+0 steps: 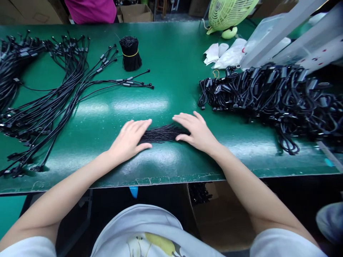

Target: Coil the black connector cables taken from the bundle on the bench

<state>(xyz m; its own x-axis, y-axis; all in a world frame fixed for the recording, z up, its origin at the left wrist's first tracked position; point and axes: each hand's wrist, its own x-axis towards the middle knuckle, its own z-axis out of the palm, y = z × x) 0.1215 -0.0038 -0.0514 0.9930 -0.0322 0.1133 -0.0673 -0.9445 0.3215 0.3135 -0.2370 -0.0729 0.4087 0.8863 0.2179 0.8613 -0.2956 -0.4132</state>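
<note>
A flat bundle of thin black ties (163, 134) lies crosswise on the green table, near its front edge. My left hand (131, 138) rests at the bundle's left end, thumb apart from the fingers. At the right end is my right hand (195, 132), its thumb and fingers also spread around the tips of the ties. Both palms face inward and partly cover the ends. Farther back stands an upright bundle of black ties (130, 53) with a yellow band round it.
Long black cables (66, 92) spread over the table's left side. Coiled black cables (268, 92) are heaped at the right. A green fan (227, 16) and white crumpled plastic (230, 53) sit at the back right. An open carton (222, 217) is below the table edge.
</note>
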